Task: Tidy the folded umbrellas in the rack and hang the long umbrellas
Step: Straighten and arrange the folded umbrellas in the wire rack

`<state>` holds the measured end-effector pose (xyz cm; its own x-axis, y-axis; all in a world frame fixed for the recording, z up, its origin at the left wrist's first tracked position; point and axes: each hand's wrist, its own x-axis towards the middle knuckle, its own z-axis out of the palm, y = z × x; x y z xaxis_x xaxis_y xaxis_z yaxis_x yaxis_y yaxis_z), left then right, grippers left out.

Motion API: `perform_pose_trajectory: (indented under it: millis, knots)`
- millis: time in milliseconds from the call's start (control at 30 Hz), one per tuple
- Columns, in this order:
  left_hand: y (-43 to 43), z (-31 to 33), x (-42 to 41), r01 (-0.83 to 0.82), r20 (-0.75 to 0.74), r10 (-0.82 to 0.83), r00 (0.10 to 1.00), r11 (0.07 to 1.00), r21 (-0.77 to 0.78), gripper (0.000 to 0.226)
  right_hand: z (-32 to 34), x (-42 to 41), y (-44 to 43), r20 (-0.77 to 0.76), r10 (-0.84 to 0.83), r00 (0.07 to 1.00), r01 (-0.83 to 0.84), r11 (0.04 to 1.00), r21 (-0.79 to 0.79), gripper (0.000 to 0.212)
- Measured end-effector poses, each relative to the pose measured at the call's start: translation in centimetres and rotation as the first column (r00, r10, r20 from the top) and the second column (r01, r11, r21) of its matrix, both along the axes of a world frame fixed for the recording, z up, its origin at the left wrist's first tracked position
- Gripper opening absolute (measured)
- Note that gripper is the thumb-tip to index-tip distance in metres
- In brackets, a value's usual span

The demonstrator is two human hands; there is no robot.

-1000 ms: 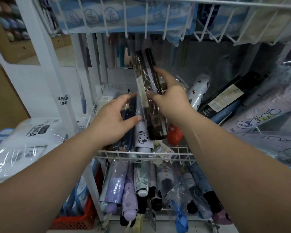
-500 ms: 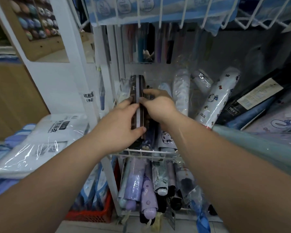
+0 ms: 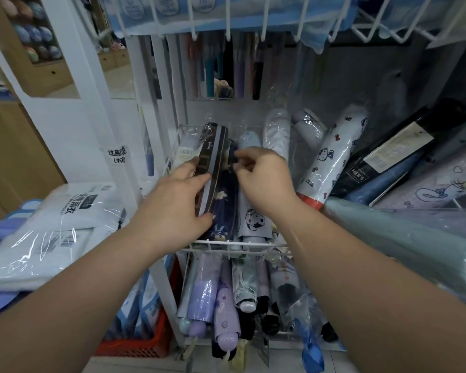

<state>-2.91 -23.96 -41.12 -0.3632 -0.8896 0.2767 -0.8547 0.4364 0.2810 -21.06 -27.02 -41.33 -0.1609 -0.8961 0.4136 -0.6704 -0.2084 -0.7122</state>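
Observation:
A white wire rack basket (image 3: 228, 244) holds several folded umbrellas in clear sleeves. A dark brown umbrella with a grey stripe (image 3: 214, 154) lies at the basket's left side. My left hand (image 3: 172, 208) rests flat on its lower half, fingers straight. Beside it lies a navy umbrella with white flowers (image 3: 223, 200). My right hand (image 3: 264, 181) hovers over that one, its fingers curled and pinching at the dark fabric or wrapper near the top. A white umbrella with a dog print (image 3: 253, 222) lies just right. Long umbrellas (image 3: 237, 65) hang at the back.
A lower basket (image 3: 226, 297) holds several purple, white and black folded umbrellas. To the right lie a white cartoon-print umbrella (image 3: 331, 160), a black "MEN'S" one (image 3: 388, 160) and a pale green wrapped one (image 3: 404, 238). Packaged raincoats (image 3: 51, 227) sit left; a red crate (image 3: 145, 343) stands below.
The brown striped umbrella came down from my raised right hand into the basket's left side. My left hand now lies on it, and my right hand has shifted to the navy umbrella.

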Motion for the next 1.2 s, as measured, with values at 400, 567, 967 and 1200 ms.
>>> perform_pose_trajectory:
  millis: [400,567,967,1200]
  knots:
    - [0.1,3.4,-1.3,-0.199,-0.204,0.200,0.958,0.980,0.026,0.067,-0.1,-1.8,2.5,-0.052,-0.037,0.998,0.047,0.978,0.203,0.062]
    - [0.4,3.2,-1.3,-0.201,-0.247,0.185,0.951,0.979,-0.042,0.054,-0.2,-1.0,2.1,0.099,0.015,0.995,-0.029,0.990,0.139,0.060]
    - [1.2,2.0,-2.0,-0.222,0.047,0.226,0.973,0.972,-0.075,0.060,-1.9,-1.0,1.6,-0.045,0.171,0.984,-0.159,0.968,0.196,0.063]
    - [0.4,2.1,-1.9,-0.108,0.272,0.135,0.953,0.988,-0.111,0.049,-0.1,-0.7,1.2,-0.446,0.205,0.871,-0.048,0.940,0.338,0.056]
